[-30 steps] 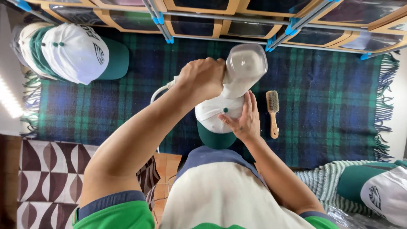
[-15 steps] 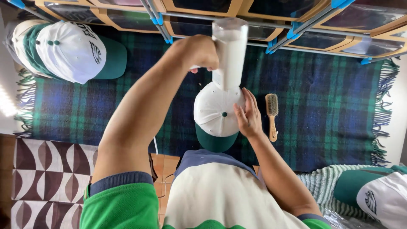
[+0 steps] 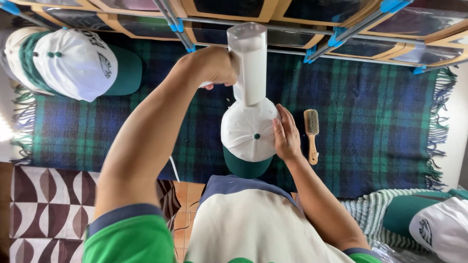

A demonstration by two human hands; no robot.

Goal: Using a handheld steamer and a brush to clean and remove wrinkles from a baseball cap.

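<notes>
My left hand [image 3: 210, 65] grips a white handheld steamer [image 3: 248, 63], its nose pointing down onto the crown of a white cap with a green brim [image 3: 247, 139]. The cap rests on a blue and green plaid blanket [image 3: 365, 122] in front of me. My right hand [image 3: 286, 134] lies flat against the cap's right side, fingers together, holding it steady. A thin white cord [image 3: 173, 168] runs down from under my left forearm.
A stack of white and green caps [image 3: 68, 63] lies at the blanket's far left. A small wooden brush [image 3: 311, 134] lies just right of my right hand. More caps [image 3: 429, 221] rest at lower right on a striped cloth. Wooden framed shelves [image 3: 302, 19] run behind the blanket.
My left hand has swung the steamer from a tilted, raised position to upright over the cap's crown. My right hand has stayed on the cap's side.
</notes>
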